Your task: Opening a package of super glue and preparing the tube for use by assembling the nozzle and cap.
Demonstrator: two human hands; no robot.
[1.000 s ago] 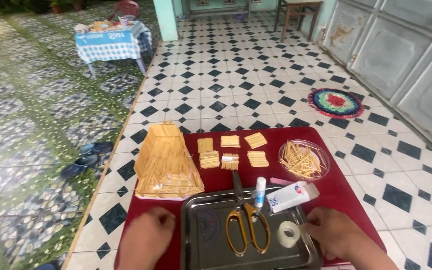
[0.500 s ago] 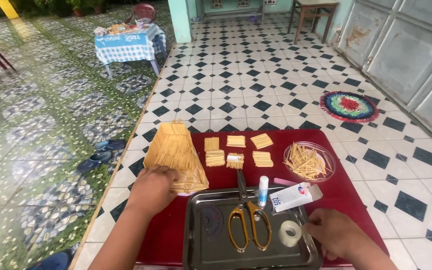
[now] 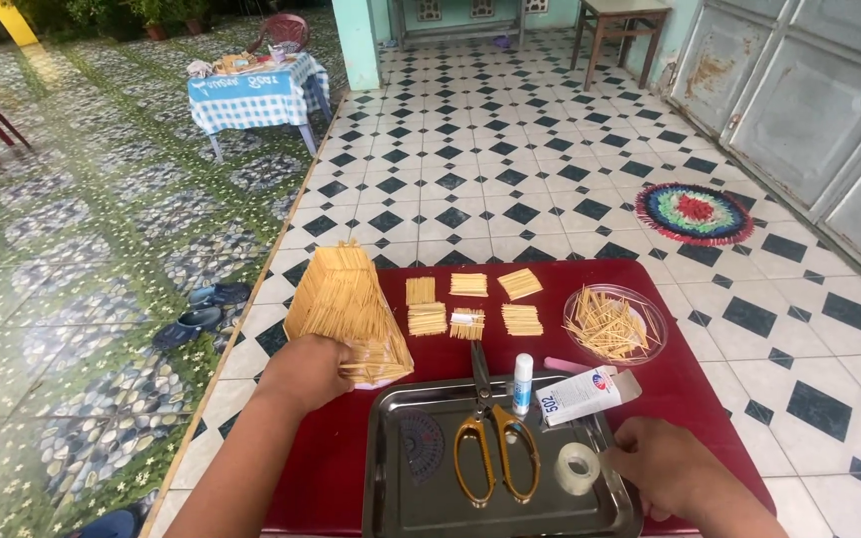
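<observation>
**Left hand on the stick roof, right hand at the tray's edge**

The left hand (image 3: 303, 371) is cupped against the near corner of the stick-built roof piece (image 3: 346, 304), its fingers curled round the lower edge, so it has hold of it. The roof piece sits at the left end of the red worktop (image 3: 690, 389), sloping up and away from the hand towards the tiled floor.

The right hand (image 3: 672, 470) rests at the right rim of the metal tray (image 3: 383, 468), loosely closed, knuckles up. Whether it grips anything I cannot tell. The roll of clear tape (image 3: 578, 467) lies in the tray just beside its fingertips.

Also in the tray are the yellow-handled scissors (image 3: 493, 448), blades pointing away, and a dark protractor (image 3: 421, 445) to their left. A small glue stick (image 3: 522, 384) and a white glue tube (image 3: 590, 392) lie across the tray's far rim. Beyond them lie several small flat stick panels (image 3: 468, 304) in two rows, well apart from either hand, and to the right a clear bowl of loose sticks (image 3: 614, 324).
</observation>
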